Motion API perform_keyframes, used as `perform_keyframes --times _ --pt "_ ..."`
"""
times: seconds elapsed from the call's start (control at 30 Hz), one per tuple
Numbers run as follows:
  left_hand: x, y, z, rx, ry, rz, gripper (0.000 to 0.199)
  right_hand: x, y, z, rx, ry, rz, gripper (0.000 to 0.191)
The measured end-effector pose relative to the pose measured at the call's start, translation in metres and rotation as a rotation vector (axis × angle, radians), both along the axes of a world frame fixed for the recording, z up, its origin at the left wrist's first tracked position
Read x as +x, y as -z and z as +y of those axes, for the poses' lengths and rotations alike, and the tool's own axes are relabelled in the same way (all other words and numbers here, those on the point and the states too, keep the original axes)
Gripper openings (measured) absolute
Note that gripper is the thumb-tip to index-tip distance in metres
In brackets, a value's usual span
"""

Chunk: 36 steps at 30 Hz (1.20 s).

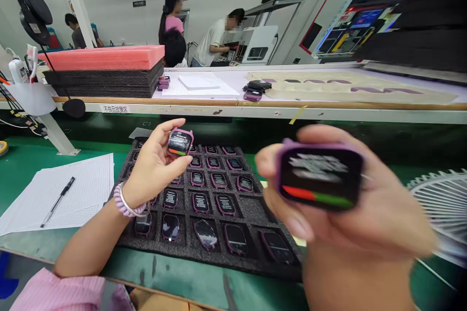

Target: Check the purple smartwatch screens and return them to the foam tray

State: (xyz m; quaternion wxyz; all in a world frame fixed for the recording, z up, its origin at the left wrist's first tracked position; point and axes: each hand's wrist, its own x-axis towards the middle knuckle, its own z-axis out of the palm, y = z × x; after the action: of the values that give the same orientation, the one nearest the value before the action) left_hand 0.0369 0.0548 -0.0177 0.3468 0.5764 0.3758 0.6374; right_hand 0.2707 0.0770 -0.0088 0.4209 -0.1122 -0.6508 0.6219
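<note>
Head view: A person handles two watches over a green workbench (149,274), one in each bare hand.
Left hand (149,177), toward 8 o'clock: Clamped, forefinger and thumb at opposite edges of a small purple-cased rectangular smartwatch (180,142), which sits tilted at 9 o'clock.
Right hand (375,218), at 4 o'clock: Clamped on a second purple-cased smartwatch with a rounded black screen (321,180), close to the camera and blurred.
Screens: Both show pale text above a red-and-green band; the right one's words are too smeared to read.
Tray: At 6 o'clock, a dark grey foam tray (233,261) bears rows of purple watches; those in the nearest row show dark screens.
Good grip: Pinching the case edges, as the left hand does, seems best, leaving the glass uncovered.
Good viewing: The right watch likely needs a steadier hold and a little more distance; angling both faces away from glare should help.
Nearby: A black-and-clear pen (57,201) lies on white gridded paper (89,182), between 8 and 9 o'clock.
</note>
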Motion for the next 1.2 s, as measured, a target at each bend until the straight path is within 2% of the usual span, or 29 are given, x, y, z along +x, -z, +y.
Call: perform_keyframes --times 0.1,0.2,0.33,0.5,0.67,0.8,1.03,1.2 --pt "-0.002 0.004 0.008 -0.069 0.044 -0.098 0.072 -0.016 -0.006 0.026 -0.141 -0.074 0.051 0.044" --pt "-0.005 0.006 0.013 -0.149 0.081 -0.162 0.081 -0.029 0.002 0.044 -0.273 -0.095 0.040 0.051" --pt "-0.006 0.004 0.014 -0.268 0.140 -0.282 0.072 -0.039 0.016 0.052 -0.365 -0.093 0.055 0.056" --pt "-0.006 -0.001 0.014 -0.416 0.211 -0.514 0.061 -0.040 0.020 0.056 -0.408 -0.094 0.082 0.054" --pt "-0.007 -0.001 0.014 -0.494 0.213 -0.529 0.062 -0.043 0.022 0.058 -0.403 -0.029 0.070 0.059" --pt "-0.006 0.003 0.015 -0.422 0.181 -0.453 0.067 -0.046 0.025 0.057 -0.342 0.012 0.069 0.056" --pt "-0.004 0.009 0.017 -0.101 0.051 -0.182 0.057 -0.045 0.022 0.054 -0.174 0.109 0.040 0.057" --pt "-0.006 0.010 0.019 -0.063 0.032 -0.157 0.054 -0.041 0.020 0.055 -0.104 0.164 0.020 0.056"
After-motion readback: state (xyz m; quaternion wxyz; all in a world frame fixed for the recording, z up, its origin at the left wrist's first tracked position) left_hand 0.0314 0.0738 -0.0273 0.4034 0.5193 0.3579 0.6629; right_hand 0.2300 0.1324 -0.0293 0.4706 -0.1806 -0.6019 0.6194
